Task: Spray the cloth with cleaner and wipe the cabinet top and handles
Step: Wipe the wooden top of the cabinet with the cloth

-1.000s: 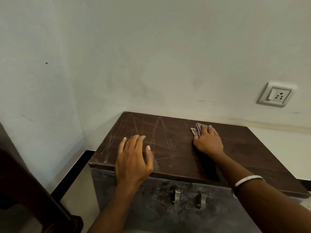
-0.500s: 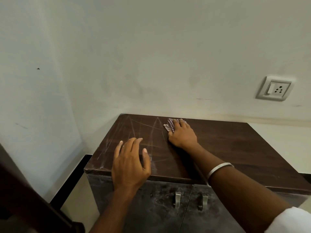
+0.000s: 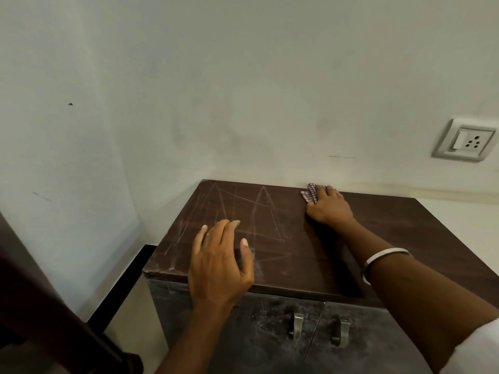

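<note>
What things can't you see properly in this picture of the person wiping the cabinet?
- Cloth: head view, mostly hidden under the right hand; only a checked corner shows.
- Cabinet top: its right end is cut off by the picture's edge, and the right forearm covers part of it.
- Cleaner: no bottle shows anywhere.
- Dark furniture at lower left: cut off by the edge, so what it is cannot be told.
- Under the left hand: that patch of top is hidden.

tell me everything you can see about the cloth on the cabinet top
The cloth is a small checked fabric in dark red and white, bunched up. It lies flat on the dark brown cabinet top at its back edge, close to the wall. The right hand presses on it with straight fingers and covers most of it, so only a crumpled part shows beyond the fingertips. Whether it is damp cannot be told.
</note>
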The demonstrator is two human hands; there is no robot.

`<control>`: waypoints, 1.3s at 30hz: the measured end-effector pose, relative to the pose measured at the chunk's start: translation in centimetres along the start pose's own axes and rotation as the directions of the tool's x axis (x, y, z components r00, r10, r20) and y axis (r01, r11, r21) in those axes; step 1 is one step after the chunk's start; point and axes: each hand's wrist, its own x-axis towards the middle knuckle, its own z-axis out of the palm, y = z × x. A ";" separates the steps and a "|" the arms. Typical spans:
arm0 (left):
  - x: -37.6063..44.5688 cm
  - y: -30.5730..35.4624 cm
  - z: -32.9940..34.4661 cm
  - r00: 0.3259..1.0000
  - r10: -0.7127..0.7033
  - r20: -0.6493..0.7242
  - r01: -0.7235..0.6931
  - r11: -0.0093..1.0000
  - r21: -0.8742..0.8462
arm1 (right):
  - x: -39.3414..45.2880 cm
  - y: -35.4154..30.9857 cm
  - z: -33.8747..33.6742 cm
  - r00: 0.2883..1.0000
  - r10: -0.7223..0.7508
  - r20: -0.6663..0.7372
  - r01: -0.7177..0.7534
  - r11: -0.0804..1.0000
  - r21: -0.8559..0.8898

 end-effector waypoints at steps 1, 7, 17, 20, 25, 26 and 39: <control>0.0 0.0 0.0 1.000 -0.002 0.003 0.002 1.000 0.000 | 0.1 -0.9 0.2 1.000 -0.029 0.010 0.029 1.000 0.000; 0.0 0.0 0.0 1.000 -0.011 0.005 0.011 1.000 0.004 | 0.6 -4.1 1.0 0.985 -0.164 0.050 0.162 0.986 0.051; 0.0 -0.2 0.3 1.000 -0.011 0.008 0.011 1.000 -0.008 | 1.8 0.3 0.1 0.999 -0.040 -0.008 0.041 0.998 0.047; 0.0 -0.2 0.3 1.000 -0.002 0.007 0.002 1.000 -0.005 | 1.9 -1.6 0.6 1.000 -0.021 0.006 0.021 0.999 0.037; 0.0 0.0 0.2 1.000 -0.012 0.014 0.013 1.000 -0.004 | 1.5 -7.5 2.5 0.984 -0.178 0.025 0.176 0.983 0.057; 0.0 0.0 0.2 1.000 -0.013 0.014 0.014 1.000 -0.004 | 1.4 -8.5 2.8 0.980 -0.199 0.024 0.197 0.978 0.061; 0.0 -0.1 0.1 1.000 -0.019 0.014 0.019 1.000 -0.021 | 1.3 -3.1 1.4 0.996 -0.080 -0.032 0.081 0.996 0.045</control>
